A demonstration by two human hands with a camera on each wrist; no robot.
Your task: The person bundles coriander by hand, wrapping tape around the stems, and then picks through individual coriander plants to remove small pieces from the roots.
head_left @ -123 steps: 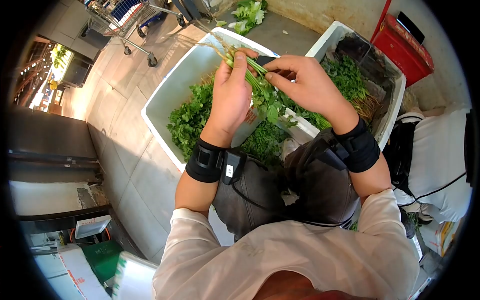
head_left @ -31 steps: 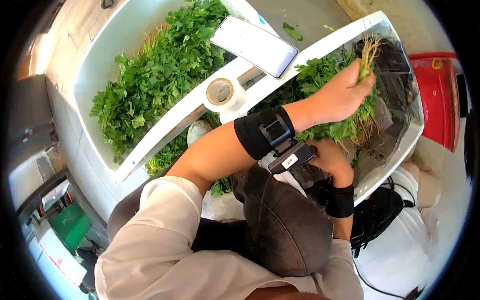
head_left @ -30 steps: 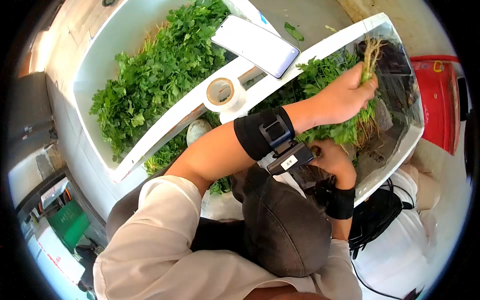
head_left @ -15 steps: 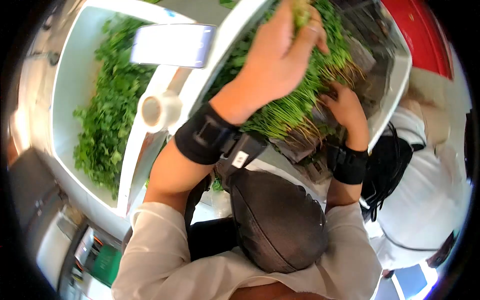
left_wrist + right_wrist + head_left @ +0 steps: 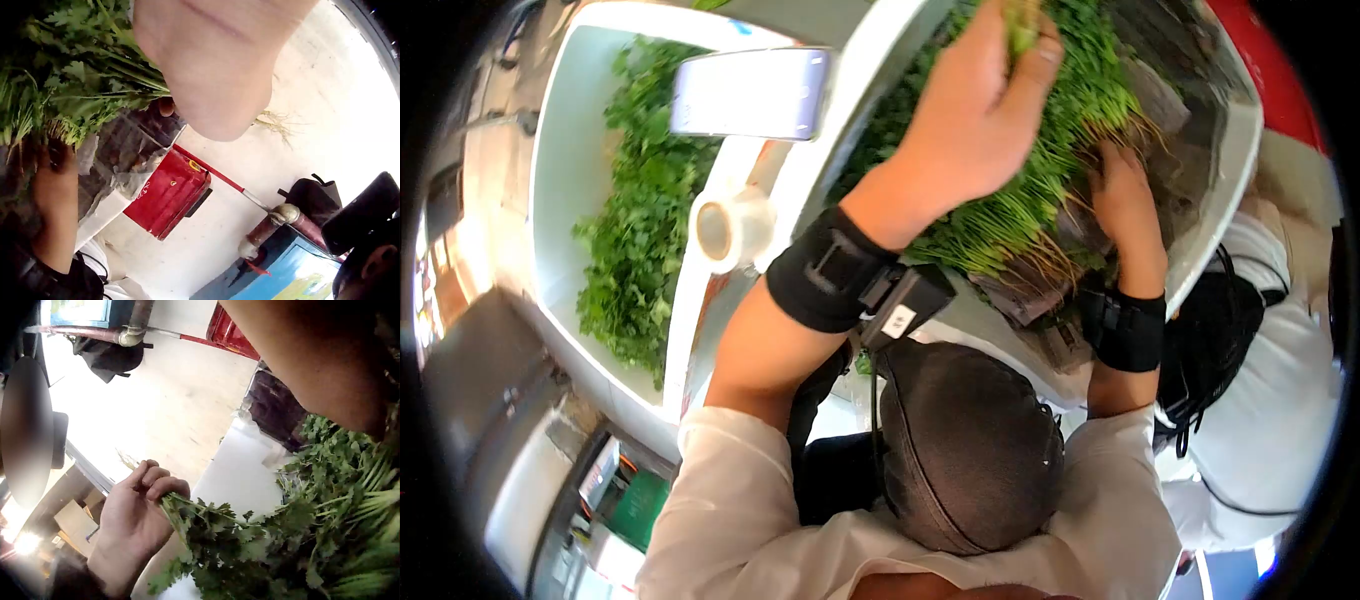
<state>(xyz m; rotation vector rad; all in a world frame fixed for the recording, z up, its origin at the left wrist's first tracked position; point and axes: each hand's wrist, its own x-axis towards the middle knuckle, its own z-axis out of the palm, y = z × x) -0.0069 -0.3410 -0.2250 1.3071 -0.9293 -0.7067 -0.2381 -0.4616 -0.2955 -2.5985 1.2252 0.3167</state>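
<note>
Grey floor (image 5: 805, 18) shows at the top edge of the head view. Below it, a small bunch of leafy green herbs (image 5: 1022, 28) is raised above a white box (image 5: 1238, 165) on the right. It is grasped in the person's left hand (image 5: 980, 110), fingers curled round the stems; the wrist views show thin pale roots (image 5: 278, 125) poking out at one end of the grip and leaves trailing from the other. The right hand (image 5: 1127, 200) is lower, inside the box, touching the roots of more herbs (image 5: 1000, 225) packed there; its fingertips are partly hidden, so I cannot tell whether it is grasping any.

To the left is a second white box (image 5: 565, 150), with loose greens (image 5: 650, 210) inside. Between the piles, a bright-screened phone (image 5: 750, 92) lies across the box rims, and just beside it sits a roll of tape (image 5: 740, 225). Black straps (image 5: 830, 270) circle both wrists. At far right, near a red container (image 5: 1270, 60), are a white shirt (image 5: 1255, 390) and a black bag (image 5: 1220, 335).
</note>
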